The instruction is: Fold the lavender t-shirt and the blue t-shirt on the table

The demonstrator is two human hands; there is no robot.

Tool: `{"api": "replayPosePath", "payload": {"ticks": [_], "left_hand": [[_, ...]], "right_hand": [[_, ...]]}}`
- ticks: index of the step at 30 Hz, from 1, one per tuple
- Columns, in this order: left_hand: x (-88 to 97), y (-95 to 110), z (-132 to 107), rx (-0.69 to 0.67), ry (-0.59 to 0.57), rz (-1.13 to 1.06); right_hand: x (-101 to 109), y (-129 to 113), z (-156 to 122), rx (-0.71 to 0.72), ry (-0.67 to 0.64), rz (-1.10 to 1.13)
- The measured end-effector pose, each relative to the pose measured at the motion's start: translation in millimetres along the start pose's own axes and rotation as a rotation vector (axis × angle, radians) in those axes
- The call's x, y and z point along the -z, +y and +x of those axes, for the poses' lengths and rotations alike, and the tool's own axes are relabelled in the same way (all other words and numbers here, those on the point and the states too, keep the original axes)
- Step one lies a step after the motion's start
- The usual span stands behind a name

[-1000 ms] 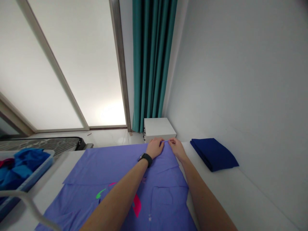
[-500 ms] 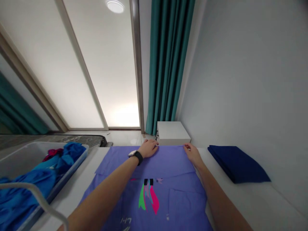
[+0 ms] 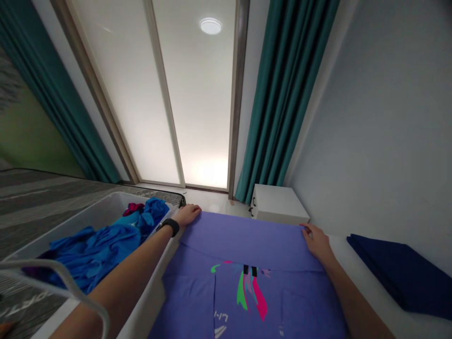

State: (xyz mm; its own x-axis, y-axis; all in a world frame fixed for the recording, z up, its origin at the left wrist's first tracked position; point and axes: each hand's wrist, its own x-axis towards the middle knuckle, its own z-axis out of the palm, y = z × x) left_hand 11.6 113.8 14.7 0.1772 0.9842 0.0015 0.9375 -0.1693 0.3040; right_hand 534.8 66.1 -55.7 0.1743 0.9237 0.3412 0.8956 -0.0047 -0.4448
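Observation:
A purple garment [image 3: 254,245] lies spread over the white table, its far part folded over in a straight band. Its front carries a green, pink and black print [image 3: 250,292] and some white lettering. At its far left corner is my left hand [image 3: 188,215], with a dark watch band on the wrist; the fingers close on the fabric edge, their tips partly hidden. My right hand [image 3: 317,241] pinches the far right corner between thumb and fingers.
Left of the table stands a pale bin [image 3: 88,212] holding blue clothes [image 3: 102,249] and a red piece. A curved white bar [image 3: 67,278] crosses the lower left. Folded navy cloth [image 3: 406,273] lies at right. Beyond the table is a white cabinet [image 3: 278,200].
My left hand has slid left along the far edge to the garment's corner. My right hand still holds its corner. The view has turned left and tilted.

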Motion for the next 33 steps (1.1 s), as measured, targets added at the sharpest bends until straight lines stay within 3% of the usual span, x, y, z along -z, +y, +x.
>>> {"api": "replayPosePath", "payload": {"ticks": [7,14,24,33], "left_hand": [[-8.7,-2.8,2.7,-0.025,0.006,-0.114],[-7.3,-0.4,15.7,-0.144,-0.023,-0.187],[6.1,-0.2,25.9,-0.256,-0.086,-0.086],[20.3,-6.9,25.9,-0.192,-0.095,-0.071]], "right_hand": [[1.7,-7.6,-0.2,-0.028,-0.026,-0.082],[20.6,-18.6,20.4,0.022,-0.273,-0.033],[28.3,-33.1,47.7,0.143,-0.493,0.038],[41.7,-29.5,41.9,0.14,-0.5,0.027]]}}
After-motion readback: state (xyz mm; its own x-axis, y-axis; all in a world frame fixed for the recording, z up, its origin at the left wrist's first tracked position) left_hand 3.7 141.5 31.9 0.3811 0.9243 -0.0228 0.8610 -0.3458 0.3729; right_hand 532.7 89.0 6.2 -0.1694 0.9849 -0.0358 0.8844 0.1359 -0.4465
